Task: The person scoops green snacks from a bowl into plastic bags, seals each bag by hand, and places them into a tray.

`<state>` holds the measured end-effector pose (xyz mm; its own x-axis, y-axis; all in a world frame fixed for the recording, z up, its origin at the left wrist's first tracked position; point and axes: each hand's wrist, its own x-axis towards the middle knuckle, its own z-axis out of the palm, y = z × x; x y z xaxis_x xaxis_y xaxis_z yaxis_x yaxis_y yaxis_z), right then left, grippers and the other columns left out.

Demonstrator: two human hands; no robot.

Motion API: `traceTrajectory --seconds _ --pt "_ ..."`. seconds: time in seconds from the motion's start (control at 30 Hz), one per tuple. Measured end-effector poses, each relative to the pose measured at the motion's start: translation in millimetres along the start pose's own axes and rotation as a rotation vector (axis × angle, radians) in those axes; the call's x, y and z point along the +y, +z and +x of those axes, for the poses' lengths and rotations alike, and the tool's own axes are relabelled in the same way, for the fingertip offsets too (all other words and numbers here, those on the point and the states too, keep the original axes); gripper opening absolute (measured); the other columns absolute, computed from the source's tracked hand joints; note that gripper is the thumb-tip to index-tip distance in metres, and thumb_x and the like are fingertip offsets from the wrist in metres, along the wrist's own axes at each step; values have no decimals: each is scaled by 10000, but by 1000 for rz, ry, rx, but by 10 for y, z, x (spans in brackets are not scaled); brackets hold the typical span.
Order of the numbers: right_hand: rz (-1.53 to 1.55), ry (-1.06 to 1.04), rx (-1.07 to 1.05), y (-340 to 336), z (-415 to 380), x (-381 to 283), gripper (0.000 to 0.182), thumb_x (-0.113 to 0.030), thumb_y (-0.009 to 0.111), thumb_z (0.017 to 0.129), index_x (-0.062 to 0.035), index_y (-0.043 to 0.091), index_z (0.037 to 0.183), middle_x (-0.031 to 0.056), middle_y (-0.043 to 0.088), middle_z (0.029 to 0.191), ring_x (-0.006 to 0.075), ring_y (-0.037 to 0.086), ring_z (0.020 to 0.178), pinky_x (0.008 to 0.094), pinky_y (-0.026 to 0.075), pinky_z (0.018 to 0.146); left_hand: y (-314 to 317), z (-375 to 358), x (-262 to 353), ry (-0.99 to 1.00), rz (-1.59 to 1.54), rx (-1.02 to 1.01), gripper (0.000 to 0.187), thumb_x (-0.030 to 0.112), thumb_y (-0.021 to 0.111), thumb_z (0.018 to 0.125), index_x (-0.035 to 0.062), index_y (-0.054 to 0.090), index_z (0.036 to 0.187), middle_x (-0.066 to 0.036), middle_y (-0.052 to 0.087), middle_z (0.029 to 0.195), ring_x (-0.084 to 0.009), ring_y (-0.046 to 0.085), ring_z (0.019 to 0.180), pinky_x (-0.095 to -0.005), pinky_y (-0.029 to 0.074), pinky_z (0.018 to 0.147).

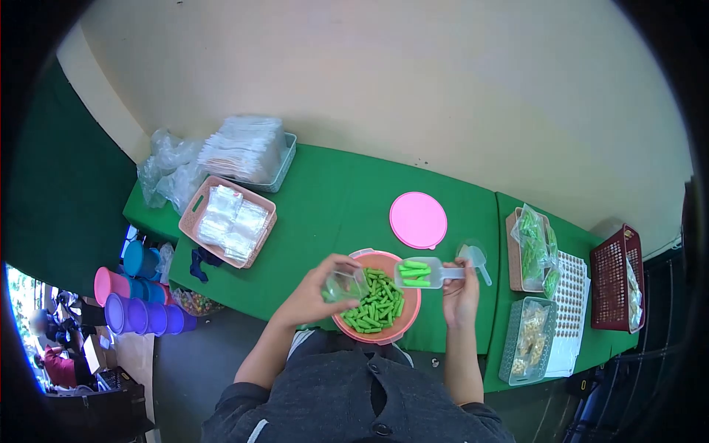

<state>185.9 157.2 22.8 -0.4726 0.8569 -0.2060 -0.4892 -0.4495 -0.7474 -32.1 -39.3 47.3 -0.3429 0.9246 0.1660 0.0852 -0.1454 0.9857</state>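
My left hand (310, 295) is wrapped round a clear plastic cup (346, 286), tilted over the left side of a salmon-pink tub (382, 260). Many short green stick snacks (373, 310) fill the lower part of the tub. In my right hand (461, 297) is the handle of a translucent scoop (437, 272). Several green sticks (416, 273) lie in the scoop, which is over the tub's right side, close to the cup. Whether anything is inside the cup is hard to make out.
A round pink lid (418, 220) lies beyond the tub on the green-covered table (332, 192). A funnel-like clear piece (474, 257) is beside my right hand. Baskets of plastic bags (233, 225) stand left; baskets with packed snacks (530, 340) and a sticker sheet (570, 310) stand right.
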Motion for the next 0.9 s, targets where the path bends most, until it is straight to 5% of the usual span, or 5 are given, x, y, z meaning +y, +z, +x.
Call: traceTrajectory --seconds 0.13,0.23,0.9 --pt "-127 -230 -116 231 -148 -303 278 -275 430 1022 -17 533 1023 168 673 853 132 582 606 246 467 532 232 70 62 100 565 -25 653 260 854 637 88 519 1170 -86 597 1088 -248 589 988 -379 463 841" --pt "-410 -213 -264 392 -240 -280 264 -266 447 1016 -20 535 981 175 672 798 138 581 577 245 464 500 336 107 13 221 676 4 637 263 842 636 112 527 1170 -90 587 1104 -294 560 1017 -416 423 881" --pt "-305 -191 -191 321 -236 -98 259 -267 428 1022 -28 526 1021 136 663 800 113 559 567 231 438 488 383 90 -13 251 698 58 655 166 832 587 128 534 1170 -80 568 1133 -297 536 1073 -428 399 926"
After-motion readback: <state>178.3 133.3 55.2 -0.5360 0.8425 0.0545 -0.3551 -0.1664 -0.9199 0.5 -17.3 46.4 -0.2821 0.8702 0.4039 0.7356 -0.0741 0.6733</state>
